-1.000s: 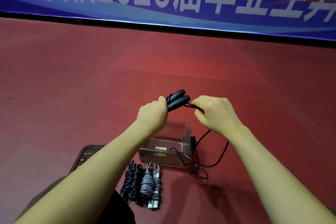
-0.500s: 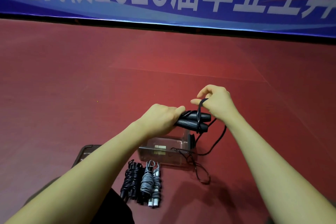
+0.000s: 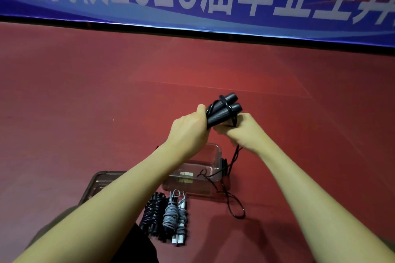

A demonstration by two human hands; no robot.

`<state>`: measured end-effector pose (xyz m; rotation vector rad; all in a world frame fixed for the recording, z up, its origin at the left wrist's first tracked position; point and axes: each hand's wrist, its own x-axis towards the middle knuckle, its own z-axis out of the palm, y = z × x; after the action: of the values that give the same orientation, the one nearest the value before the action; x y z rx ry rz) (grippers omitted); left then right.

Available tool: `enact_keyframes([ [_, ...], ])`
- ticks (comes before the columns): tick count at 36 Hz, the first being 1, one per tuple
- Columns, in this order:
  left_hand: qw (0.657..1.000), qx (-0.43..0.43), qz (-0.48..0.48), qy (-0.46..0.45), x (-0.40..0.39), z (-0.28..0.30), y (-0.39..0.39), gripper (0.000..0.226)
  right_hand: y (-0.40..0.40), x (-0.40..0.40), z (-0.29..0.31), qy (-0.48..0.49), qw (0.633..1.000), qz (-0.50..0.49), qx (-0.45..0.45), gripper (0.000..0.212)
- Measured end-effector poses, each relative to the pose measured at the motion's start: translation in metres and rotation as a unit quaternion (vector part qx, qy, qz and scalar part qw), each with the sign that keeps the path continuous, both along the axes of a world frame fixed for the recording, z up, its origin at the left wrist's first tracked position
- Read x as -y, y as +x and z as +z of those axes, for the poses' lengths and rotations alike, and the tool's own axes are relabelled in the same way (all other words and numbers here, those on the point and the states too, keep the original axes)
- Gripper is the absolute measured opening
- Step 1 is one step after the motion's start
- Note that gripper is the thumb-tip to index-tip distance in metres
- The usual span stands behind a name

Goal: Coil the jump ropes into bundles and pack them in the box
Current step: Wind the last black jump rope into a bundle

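At frame centre, the left hand clamps both black handles together (as a winding core); right hand fingers pinch the cord, keeping it taut.

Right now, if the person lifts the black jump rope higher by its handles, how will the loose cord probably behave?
The cord will probably be floppy: it hangs limp from the right hand and curls in loops on the floor. It seems light, since it is thin. It may catch the clear box, which it lies beside. The left hand grips the stiff-looking handles.
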<state>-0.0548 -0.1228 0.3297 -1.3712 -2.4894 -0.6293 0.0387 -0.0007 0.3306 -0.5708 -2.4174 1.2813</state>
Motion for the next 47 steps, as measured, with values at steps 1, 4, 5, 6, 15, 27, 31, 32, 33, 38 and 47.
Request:
enact_keyframes([
  [1, 1.0, 0.015, 0.015, 0.001, -0.001, 0.0, 0.0, 0.016, 0.001, 0.0, 0.001, 0.008, 1.0, 0.004, 0.016, 0.024],
  [4, 0.997, 0.053, 0.048, -0.009, -0.002, -0.003, 0.0, 0.015, 0.001, 0.003, 0.005, 0.006, 0.999, 0.022, 0.04, 0.026],
  [5, 0.996, 0.067, 0.056, -0.006, -0.002, -0.004, 0.0, 0.014, 0.002, 0.003, 0.005, 0.002, 0.999, 0.028, 0.039, 0.027],
  [6, 0.995, 0.081, 0.065, -0.004, -0.002, -0.005, 0.0, 0.013, 0.001, 0.004, 0.004, 0.003, 0.999, 0.033, 0.039, 0.026],
  [15, 0.983, 0.061, 0.131, -0.115, -0.001, -0.027, -0.017, 0.014, 0.001, 0.018, 0.002, 0.233, 0.962, 0.059, 0.128, 0.009],
  [27, 0.968, -0.116, -0.017, -0.22, 0.005, -0.037, -0.03, 0.021, -0.003, 0.013, 0.002, 0.267, 0.96, -0.063, -0.054, 0.018],
  [31, 0.957, -0.165, -0.088, -0.221, 0.005, -0.038, -0.027, 0.017, -0.008, 0.007, 0.004, 0.105, 0.983, -0.112, -0.101, 0.015],
  [32, 0.957, -0.171, -0.106, -0.21, 0.005, -0.039, -0.027, 0.016, -0.008, 0.006, 0.004, 0.115, 0.982, -0.119, -0.09, 0.017],
  [33, 0.959, -0.17, -0.129, -0.184, 0.005, -0.04, -0.029, 0.014, -0.007, 0.005, 0.004, 0.127, 0.98, -0.128, -0.08, 0.019],
  [38, 0.951, -0.216, -0.212, -0.061, 0.005, -0.039, -0.033, 0.01, -0.004, -0.006, 0.001, 0.089, 0.984, -0.152, -0.028, 0.021],
  [47, 0.936, -0.255, -0.24, 0.046, 0.009, -0.026, -0.031, 0.01, -0.001, -0.013, -0.004, 0.008, 0.992, -0.129, 0.002, 0.027],
])
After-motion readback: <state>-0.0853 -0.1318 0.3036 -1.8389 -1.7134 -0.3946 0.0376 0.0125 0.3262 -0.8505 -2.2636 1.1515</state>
